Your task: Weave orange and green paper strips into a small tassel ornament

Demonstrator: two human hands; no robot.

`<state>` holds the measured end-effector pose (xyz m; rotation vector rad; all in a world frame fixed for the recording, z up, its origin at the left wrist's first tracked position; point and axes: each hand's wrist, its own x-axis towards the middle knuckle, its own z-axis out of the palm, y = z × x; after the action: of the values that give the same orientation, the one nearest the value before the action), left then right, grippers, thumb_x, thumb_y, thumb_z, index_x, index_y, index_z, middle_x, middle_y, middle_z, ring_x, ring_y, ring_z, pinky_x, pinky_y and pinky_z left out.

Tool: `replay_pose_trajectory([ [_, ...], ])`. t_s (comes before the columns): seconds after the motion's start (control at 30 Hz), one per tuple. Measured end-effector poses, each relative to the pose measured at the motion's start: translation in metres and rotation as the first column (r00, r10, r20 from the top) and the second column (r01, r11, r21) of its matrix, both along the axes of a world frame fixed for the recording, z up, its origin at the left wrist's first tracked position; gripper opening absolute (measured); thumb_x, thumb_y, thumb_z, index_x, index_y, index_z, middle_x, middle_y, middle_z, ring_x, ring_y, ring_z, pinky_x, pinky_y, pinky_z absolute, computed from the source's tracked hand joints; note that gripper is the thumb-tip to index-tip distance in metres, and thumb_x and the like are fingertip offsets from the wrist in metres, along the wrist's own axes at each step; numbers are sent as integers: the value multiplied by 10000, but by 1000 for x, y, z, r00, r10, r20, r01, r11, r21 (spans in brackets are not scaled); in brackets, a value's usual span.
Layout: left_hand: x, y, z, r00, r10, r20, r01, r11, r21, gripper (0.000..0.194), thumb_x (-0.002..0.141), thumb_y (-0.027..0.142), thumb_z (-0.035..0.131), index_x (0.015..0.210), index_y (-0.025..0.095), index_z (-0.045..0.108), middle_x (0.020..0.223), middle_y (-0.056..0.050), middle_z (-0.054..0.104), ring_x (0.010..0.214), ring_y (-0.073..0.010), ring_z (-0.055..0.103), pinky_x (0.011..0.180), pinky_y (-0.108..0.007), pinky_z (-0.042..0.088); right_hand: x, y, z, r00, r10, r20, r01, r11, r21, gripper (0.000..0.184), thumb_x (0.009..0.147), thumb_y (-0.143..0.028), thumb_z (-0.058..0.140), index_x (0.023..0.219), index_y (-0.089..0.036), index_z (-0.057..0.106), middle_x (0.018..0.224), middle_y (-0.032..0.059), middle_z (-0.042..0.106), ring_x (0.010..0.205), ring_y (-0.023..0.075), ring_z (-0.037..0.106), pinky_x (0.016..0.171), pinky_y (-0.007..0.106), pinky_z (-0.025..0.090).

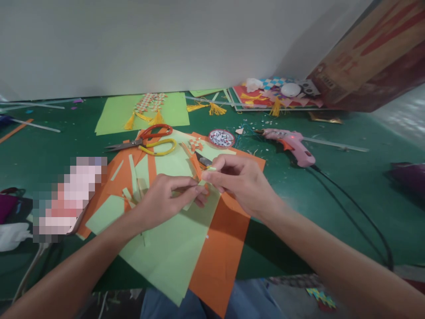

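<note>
My left hand (172, 197) and my right hand (241, 179) meet over the middle of the table, both with fingers pinched. Between them are folded paper strips (196, 167), orange and pale green; the left fingertips hide part of them. Beneath lie sheets of pale green paper (166, 252) and orange paper (226, 248). Just beyond the fingers rests a dark blade (202, 159), partly covered. A small orange and white woven piece (195, 144) sits behind it. Scissors (142, 142) with red and yellow handles lie on the sheets to the left.
A pink glue gun (290, 144) with a lit red light and trailing cord lies at right. A round dish of small beads (222, 138) stands near it. A phone (71, 197) lies at left. Tasselled woven pieces (149, 106) and a cluttered tray (275, 95) are at the back.
</note>
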<state>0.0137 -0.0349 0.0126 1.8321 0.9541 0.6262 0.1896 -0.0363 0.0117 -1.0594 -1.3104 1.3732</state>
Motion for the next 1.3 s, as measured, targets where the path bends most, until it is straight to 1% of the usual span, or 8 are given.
replay_pose_trajectory([
  [0.17, 0, 0, 0, 1000, -5, -13, 5, 1000, 15, 211, 875, 174, 538, 757, 154, 711, 747, -3, 755, 717, -115, 707, 666, -159, 529, 0, 0, -3, 999, 16, -45, -17, 1000, -19, 335, 644, -352, 788, 539, -170, 527, 438, -73, 458, 410, 39, 359, 410, 214, 260],
  [0.37, 2, 2, 0, 1000, -14, 11, 14, 999, 33, 274, 917, 242, 512, 745, 162, 710, 773, -7, 760, 747, -118, 710, 691, -162, 528, -3, -1, -7, 993, 83, -84, -86, 996, -33, 323, 633, -344, 797, 533, -171, 543, 465, -56, 493, 450, 60, 411, 435, 224, 296],
  [0.5, 1, 1, 0, 1000, -13, 23, 13, 1000, -14, 248, 906, 232, 522, 761, 161, 710, 751, -3, 758, 725, -109, 709, 675, -148, 524, -2, -1, -5, 994, 78, -79, -81, 996, -39, 294, 634, -335, 797, 544, -168, 571, 489, -46, 522, 469, 65, 432, 444, 227, 308],
  [0.7, 1, 0, 2, 1000, -13, 17, 13, 999, -33, 261, 884, 215, 519, 716, 157, 709, 716, -6, 752, 693, -110, 703, 647, -155, 515, -1, 0, -2, 994, 73, -75, -76, 997, -28, 307, 651, -363, 781, 545, -169, 568, 465, -69, 469, 429, 44, 361, 413, 220, 275],
  [0.9, -1, 1, 2, 1000, -28, -5, 28, 998, -62, 276, 889, 249, 516, 721, 163, 718, 725, -20, 753, 697, -133, 702, 646, -191, 514, -3, -2, -2, 988, 68, -139, -79, 994, -73, 351, 647, -396, 778, 532, -175, 531, 456, -67, 456, 425, 50, 380, 412, 220, 257],
  [1.03, 0, 1, 3, 999, -33, 0, 33, 996, -78, 270, 887, 252, 519, 724, 169, 718, 721, -19, 752, 690, -133, 699, 646, -194, 516, -4, -3, -3, 987, 48, -153, -67, 991, -117, 345, 658, -392, 769, 550, -178, 520, 460, -64, 458, 429, 59, 409, 417, 217, 260],
  [1.13, 0, 1, 5, 999, -32, -4, 32, 994, -102, 273, 885, 248, 516, 715, 170, 715, 722, -20, 752, 685, -131, 696, 653, -195, 520, -5, -4, -4, 984, 38, -174, -60, 991, -121, 345, 660, -382, 763, 552, -179, 505, 469, -67, 458, 426, 58, 426, 421, 215, 269],
  [1.3, 1, 1, 4, 1000, -12, 2, 12, 986, -163, 277, 884, 274, 521, 715, 163, 710, 726, -28, 748, 672, -138, 692, 636, -207, 525, -3, -3, -3, 989, 45, -140, -63, 990, -129, 283, 741, -408, 684, 639, -183, 546, 508, -61, 490, 433, 61, 441, 429, 217, 289],
])
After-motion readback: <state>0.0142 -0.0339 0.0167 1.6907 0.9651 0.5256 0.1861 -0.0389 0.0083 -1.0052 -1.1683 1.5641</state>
